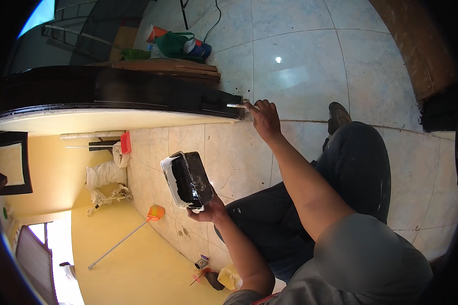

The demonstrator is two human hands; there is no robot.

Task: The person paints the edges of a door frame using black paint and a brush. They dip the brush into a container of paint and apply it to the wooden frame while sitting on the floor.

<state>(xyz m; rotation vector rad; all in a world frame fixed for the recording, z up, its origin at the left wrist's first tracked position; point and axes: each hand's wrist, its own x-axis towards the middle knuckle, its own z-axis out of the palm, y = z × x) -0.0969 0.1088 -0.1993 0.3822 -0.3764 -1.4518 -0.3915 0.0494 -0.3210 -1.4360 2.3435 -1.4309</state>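
My left hand (208, 211) grips a rectangular container (202, 180) from below, its outside smeared black and its rim streaked white. Glossy black paint (180, 178) coats the inside. Farther away, my right hand (265, 118) is closed around a paintbrush (235, 105) with a pale ferrule or handle. The brush's tip lies against the lower end of a black-painted door frame (158, 96), just above the floor tiles. Its bristles blend into the dark surface and cannot be made out.
Brown boards (173, 68) lie beside the frame, near a green bag (175, 46) and a blue can (201, 49). An orange dustpan (156, 212) with a long handle leans at the yellow wall. White sacks (107, 174) and a yellow container (230, 277) stand on the left. My bent knee (364, 152) is close by.
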